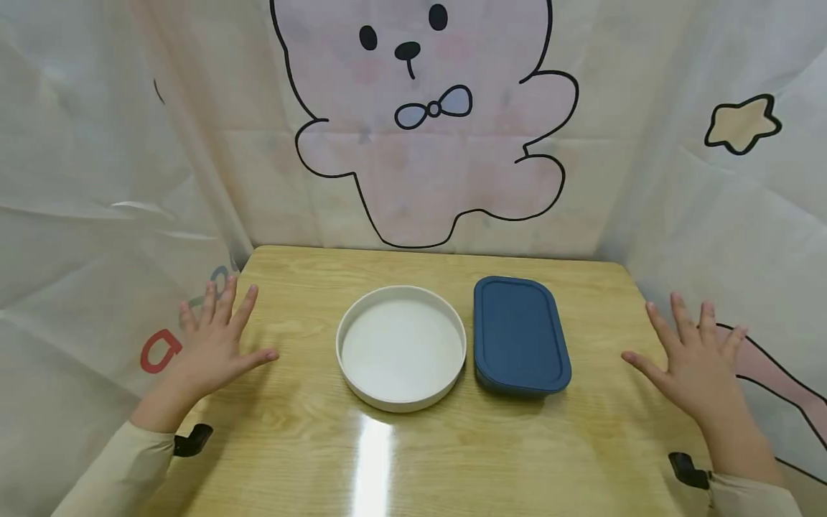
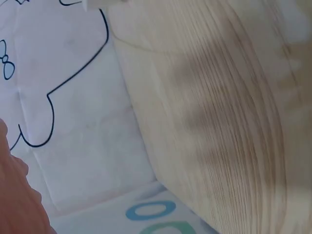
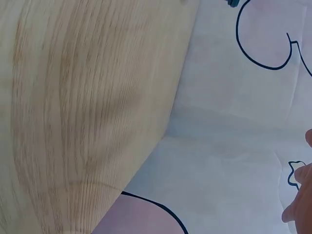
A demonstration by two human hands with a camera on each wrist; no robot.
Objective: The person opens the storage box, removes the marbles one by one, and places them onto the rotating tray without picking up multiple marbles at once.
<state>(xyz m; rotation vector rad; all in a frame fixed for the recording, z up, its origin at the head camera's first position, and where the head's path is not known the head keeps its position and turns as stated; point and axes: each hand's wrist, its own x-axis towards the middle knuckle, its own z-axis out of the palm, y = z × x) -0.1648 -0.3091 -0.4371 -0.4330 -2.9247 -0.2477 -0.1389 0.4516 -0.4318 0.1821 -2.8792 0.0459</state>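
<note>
A round, shallow white dish (image 1: 402, 352) lies at the middle of the wooden table in the head view. Just to its right is a dark blue rectangular container with a lid (image 1: 520, 334). My left hand (image 1: 216, 345) is spread over the table's left edge, well apart from the dish. On the other side my right hand (image 1: 698, 362) hovers by the right edge, fingers fanned out, with the blue container nearest to it. Both hands hold nothing. In the wrist views only part of the left hand (image 2: 22, 195) and part of the right hand (image 3: 302, 200) show.
The wooden table (image 1: 297, 445) has a bright light reflection near its front. Pale printed curtains (image 1: 614, 129) hang behind it and along both sides. A black wrist-worn piece (image 1: 194, 440) sits at the left sleeve, and a similar black piece (image 1: 688, 470) at the right.
</note>
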